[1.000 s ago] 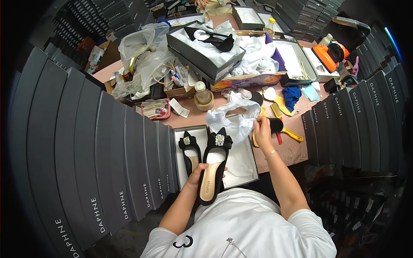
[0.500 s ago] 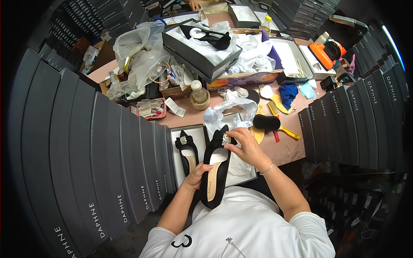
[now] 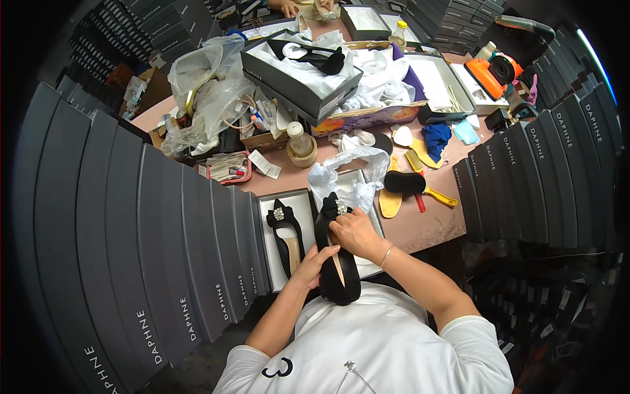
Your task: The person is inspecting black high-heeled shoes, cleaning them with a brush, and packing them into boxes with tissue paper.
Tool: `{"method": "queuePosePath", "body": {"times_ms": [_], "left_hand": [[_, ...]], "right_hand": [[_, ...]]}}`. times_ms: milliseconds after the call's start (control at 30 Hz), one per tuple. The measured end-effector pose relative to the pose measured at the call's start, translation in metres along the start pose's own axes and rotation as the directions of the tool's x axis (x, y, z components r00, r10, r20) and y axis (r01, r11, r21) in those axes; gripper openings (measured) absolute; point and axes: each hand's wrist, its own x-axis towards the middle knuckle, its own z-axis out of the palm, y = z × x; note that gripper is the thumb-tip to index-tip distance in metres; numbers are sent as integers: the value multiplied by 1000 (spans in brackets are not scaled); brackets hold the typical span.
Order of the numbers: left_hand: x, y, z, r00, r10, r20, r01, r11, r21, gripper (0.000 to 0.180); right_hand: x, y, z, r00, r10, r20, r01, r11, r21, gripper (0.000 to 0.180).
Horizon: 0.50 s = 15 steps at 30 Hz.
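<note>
- While I look down over the open shoe box [image 3: 298, 205] in front of me, my left hand [image 3: 314, 262] is wrapped around the side of a black shoe [image 3: 336, 266], fingers curled shut against its edge near the heel end.
- My right hand [image 3: 353, 231] lies on top of the same shoe, fingers bent and closed over the upper just behind the sparkling ornament [image 3: 340, 209] on its toe.
- The shoe sits lengthwise between my two hands, toe pointing away from me, its pale insole showing between them, and it hangs over the near edge of the box.
- The second black shoe [image 3: 287, 231] lies inside the box to the left, also toe away, with its own ornament at the front; it is just beside the one I hold, but I cannot tell whether they touch.
- White tissue paper [image 3: 348, 172] bunches up at the far end of the box.
- A black brush with a yellow handle [image 3: 412, 186] lies on the pink table [image 3: 426, 223] to the right.
- Dark grey shoe boxes [image 3: 164, 243] are stacked on my left.
</note>
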Motion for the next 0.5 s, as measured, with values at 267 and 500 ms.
{"method": "queuePosePath", "body": {"times_ms": [267,500], "left_hand": [[12,-2,4,918,294,-266,-294,955,42,52],[10,-12,-46,653,746,-130,-142,289,947,70]], "right_hand": [[-37,-25,-28,928,340,150,-315,507,802,87],[-54,16,-18,881,311,355,-446,301,843,76]]}}
